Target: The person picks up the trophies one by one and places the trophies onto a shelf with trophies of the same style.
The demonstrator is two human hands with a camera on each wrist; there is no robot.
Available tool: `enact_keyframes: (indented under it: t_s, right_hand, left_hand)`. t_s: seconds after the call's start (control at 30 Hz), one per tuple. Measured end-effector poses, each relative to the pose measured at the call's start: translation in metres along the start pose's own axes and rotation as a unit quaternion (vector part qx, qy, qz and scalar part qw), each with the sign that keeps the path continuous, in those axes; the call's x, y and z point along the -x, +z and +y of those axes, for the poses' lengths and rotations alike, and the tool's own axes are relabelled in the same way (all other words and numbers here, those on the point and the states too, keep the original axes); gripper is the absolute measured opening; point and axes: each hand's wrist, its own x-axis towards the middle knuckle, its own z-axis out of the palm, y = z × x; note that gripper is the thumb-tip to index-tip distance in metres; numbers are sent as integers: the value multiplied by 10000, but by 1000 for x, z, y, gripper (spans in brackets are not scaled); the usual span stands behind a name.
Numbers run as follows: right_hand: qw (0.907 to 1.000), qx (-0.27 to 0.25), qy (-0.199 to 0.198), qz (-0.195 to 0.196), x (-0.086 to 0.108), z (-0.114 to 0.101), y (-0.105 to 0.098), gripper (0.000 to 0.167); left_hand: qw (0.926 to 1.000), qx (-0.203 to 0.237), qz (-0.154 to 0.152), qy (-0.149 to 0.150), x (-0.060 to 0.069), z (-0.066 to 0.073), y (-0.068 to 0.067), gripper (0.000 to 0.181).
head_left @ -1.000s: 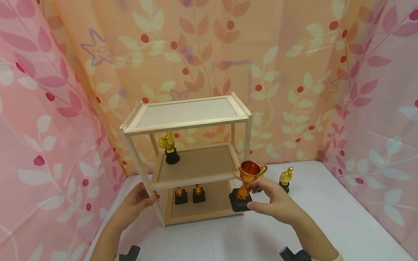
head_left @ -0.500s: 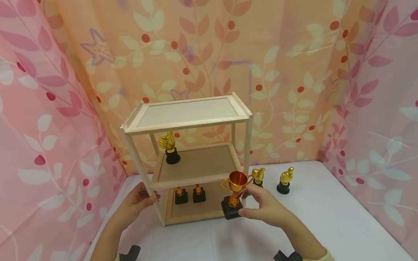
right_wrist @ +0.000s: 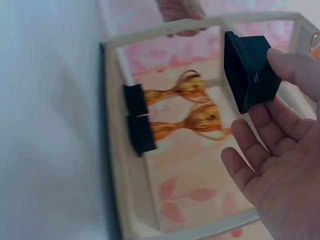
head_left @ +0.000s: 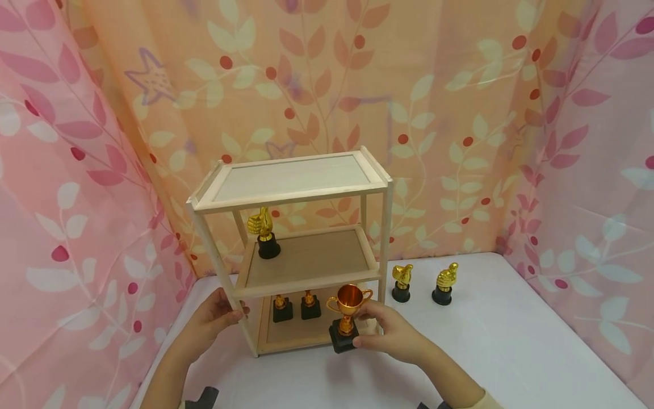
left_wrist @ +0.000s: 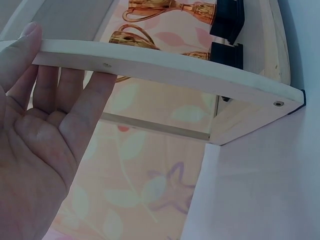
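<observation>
My left hand [head_left: 212, 324] grips the front left post [left_wrist: 165, 62] of a pale wooden three-tier shelf [head_left: 296, 179], thumb on one side and fingers on the other. In front of the bottom tier, my right hand [head_left: 388, 336] pinches a copper-coloured trophy cup [head_left: 349, 301] low down, near its black square base [right_wrist: 257, 70]. The cup is held up off the table, leaning slightly. Two similar trophy cups, one [head_left: 281, 309] beside the other [head_left: 309, 307], stand on the left of the bottom tier; the middle tier hides their tops in the head view.
A gold thumbs-up trophy [head_left: 265, 244] stands at the left of the middle tier. Two more thumbs-up trophies, one [head_left: 401, 289] nearer the shelf and another [head_left: 443, 289] farther right, stand on the white table [head_left: 516, 341]. Patterned curtains [head_left: 460, 113] enclose the back and sides.
My right hand has carried the trophy cup left and down to the front of the bottom tier, uncovering a thumbs-up trophy behind. My left hand has stayed on the post.
</observation>
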Motion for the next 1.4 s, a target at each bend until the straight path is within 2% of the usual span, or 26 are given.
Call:
enact_keyframes:
  t_s: [0.27, 0.47, 0.7, 1.0, 1.4]
  right_hand:
    - [9998, 117, 109, 92, -7, 20, 21, 39]
    - [9972, 406, 98, 614, -11, 38, 34, 43]
    - [9920, 408, 388, 1133, -16, 56, 48, 47]
    - [9819, 506, 524, 1750, -27, 62, 64, 42]
    - [9760, 462, 783, 1979, -45, 68, 70, 43]
  left_hand:
    - [9998, 171, -33, 100, 0, 0, 0, 31]
    - [9999, 134, 22, 86, 1, 0, 2, 31]
    - [9999, 157, 14, 42, 1, -1, 3, 32]
    - [9999, 92, 62, -20, 1, 1, 2, 33]
    - [9999, 72, 92, -2, 1, -2, 1, 33]
